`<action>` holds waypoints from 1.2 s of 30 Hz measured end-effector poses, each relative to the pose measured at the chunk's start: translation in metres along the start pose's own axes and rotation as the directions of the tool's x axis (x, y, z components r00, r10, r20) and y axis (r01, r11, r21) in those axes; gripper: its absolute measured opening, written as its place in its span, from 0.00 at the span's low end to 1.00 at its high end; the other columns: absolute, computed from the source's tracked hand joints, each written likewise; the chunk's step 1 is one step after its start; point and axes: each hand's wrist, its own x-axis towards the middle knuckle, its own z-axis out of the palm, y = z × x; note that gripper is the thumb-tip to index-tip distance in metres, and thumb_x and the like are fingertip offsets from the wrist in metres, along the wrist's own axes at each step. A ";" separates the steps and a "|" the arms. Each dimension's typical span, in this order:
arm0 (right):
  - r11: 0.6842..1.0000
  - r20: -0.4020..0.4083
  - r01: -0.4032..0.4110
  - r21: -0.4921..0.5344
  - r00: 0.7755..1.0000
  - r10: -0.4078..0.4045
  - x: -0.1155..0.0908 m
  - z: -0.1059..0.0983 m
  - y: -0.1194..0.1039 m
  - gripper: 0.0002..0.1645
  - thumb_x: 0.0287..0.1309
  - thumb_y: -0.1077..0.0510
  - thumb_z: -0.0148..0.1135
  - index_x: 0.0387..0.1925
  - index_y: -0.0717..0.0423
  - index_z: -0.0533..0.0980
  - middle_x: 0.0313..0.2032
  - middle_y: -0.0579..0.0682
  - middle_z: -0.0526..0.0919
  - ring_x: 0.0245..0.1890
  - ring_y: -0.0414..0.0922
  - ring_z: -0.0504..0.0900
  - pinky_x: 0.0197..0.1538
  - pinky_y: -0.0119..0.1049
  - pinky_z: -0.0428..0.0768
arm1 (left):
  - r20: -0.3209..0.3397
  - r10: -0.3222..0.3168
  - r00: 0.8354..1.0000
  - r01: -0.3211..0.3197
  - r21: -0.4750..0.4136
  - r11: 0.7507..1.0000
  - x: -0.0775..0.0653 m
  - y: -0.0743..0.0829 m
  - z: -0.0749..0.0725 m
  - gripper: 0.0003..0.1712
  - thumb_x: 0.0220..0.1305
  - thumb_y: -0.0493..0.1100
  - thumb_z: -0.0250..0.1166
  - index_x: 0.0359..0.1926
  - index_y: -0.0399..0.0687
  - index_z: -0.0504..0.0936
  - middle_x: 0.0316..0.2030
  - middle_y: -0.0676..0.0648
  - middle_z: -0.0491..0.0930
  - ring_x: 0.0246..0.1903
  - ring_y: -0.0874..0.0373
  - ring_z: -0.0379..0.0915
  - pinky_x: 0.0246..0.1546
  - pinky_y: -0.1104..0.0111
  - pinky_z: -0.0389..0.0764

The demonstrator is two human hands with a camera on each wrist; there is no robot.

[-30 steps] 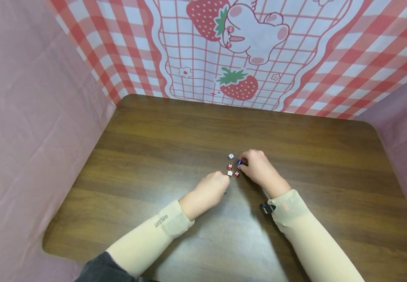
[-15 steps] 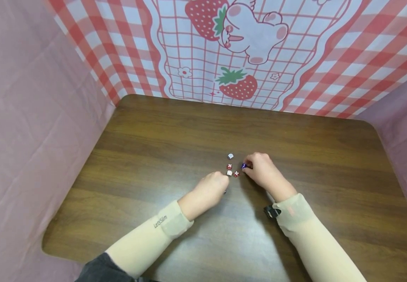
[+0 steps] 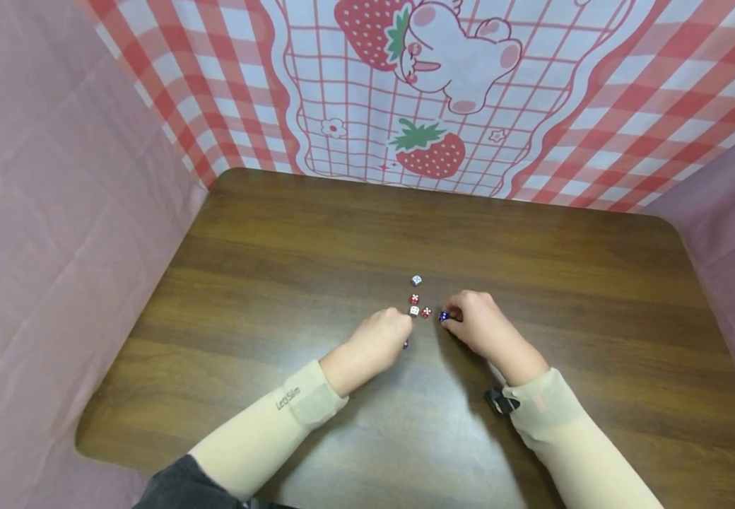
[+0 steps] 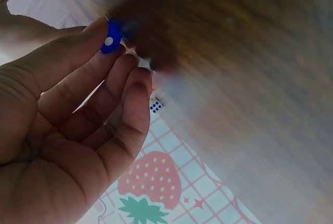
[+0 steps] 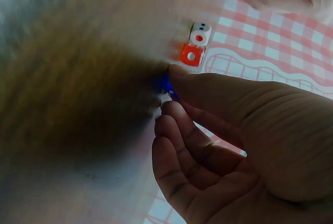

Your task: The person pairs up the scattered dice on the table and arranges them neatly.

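Note:
My left hand [image 3: 370, 346] pinches a blue die [image 4: 110, 39] with white dots between thumb and fingertip; in the head view the hand covers most of it. To its right, my right hand [image 3: 478, 326] pinches another blue die [image 3: 444, 317] by thumb and index finger, close to the table. Between the hands lie a white die [image 3: 414, 311] and a red die [image 3: 427, 312], side by side. A second red die [image 3: 415, 299] sits just behind the white one. Farther back is a white die with blue dots [image 3: 416, 281].
The brown wooden table [image 3: 278, 247] extends around both hands. Behind it hangs a red-and-white checked cloth [image 3: 234, 106] with strawberries. Pink cloth [image 3: 56, 212] borders the left side. A black strap [image 3: 502, 401] is at the right wrist.
My right hand has moved the blue die right and toward me, from beside the back dice to the right of the nearer red die. My left hand stays almost in place.

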 end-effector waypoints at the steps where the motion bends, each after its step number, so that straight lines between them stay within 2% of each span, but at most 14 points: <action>1: 1.000 -0.004 0.008 0.003 1.000 -0.008 -0.001 0.001 -0.001 0.06 0.50 0.67 0.75 0.31 0.63 0.84 0.27 0.50 0.81 0.28 0.47 0.79 0.36 0.47 0.81 | 0.001 0.001 1.000 -0.001 -0.001 1.000 0.000 0.000 0.000 0.09 0.60 0.28 0.65 0.26 0.44 0.82 0.27 0.44 0.82 0.28 0.50 0.80 0.28 0.59 0.82; 16: 0.995 -0.032 0.089 0.052 0.996 -0.087 -0.022 0.016 -0.022 0.08 0.45 0.70 0.77 0.27 0.60 0.84 0.24 0.46 0.78 0.25 0.42 0.76 0.30 0.40 0.78 | 0.016 0.006 1.000 -0.006 -0.011 1.000 0.001 -0.001 -0.001 0.09 0.62 0.29 0.64 0.26 0.44 0.81 0.28 0.44 0.82 0.29 0.50 0.80 0.28 0.58 0.82; 23: 0.989 -0.018 0.132 0.065 0.991 -0.131 -0.023 0.022 -0.032 0.10 0.42 0.71 0.77 0.26 0.59 0.83 0.24 0.47 0.78 0.25 0.41 0.74 0.30 0.40 0.77 | 0.015 0.030 0.999 -0.030 -0.001 1.000 0.003 -0.001 -0.001 0.10 0.61 0.28 0.64 0.26 0.45 0.82 0.26 0.45 0.81 0.28 0.51 0.80 0.29 0.59 0.81; 29: 0.987 -0.012 0.145 0.067 0.989 -0.145 -0.023 0.025 -0.038 0.11 0.41 0.71 0.77 0.25 0.59 0.82 0.25 0.46 0.78 0.25 0.41 0.74 0.31 0.41 0.78 | 0.038 0.008 0.999 -0.007 -0.012 1.000 0.004 0.000 -0.001 0.10 0.62 0.28 0.64 0.28 0.45 0.82 0.28 0.45 0.81 0.29 0.51 0.80 0.29 0.60 0.82; 36: 0.982 -0.029 0.180 0.064 0.984 -0.178 -0.020 0.030 -0.038 0.12 0.40 0.71 0.76 0.22 0.56 0.80 0.24 0.46 0.76 0.25 0.41 0.72 0.31 0.40 0.76 | 0.032 -0.005 0.999 0.006 -0.029 1.000 0.004 0.002 0.000 0.10 0.63 0.30 0.65 0.27 0.46 0.82 0.28 0.45 0.81 0.28 0.51 0.80 0.27 0.59 0.82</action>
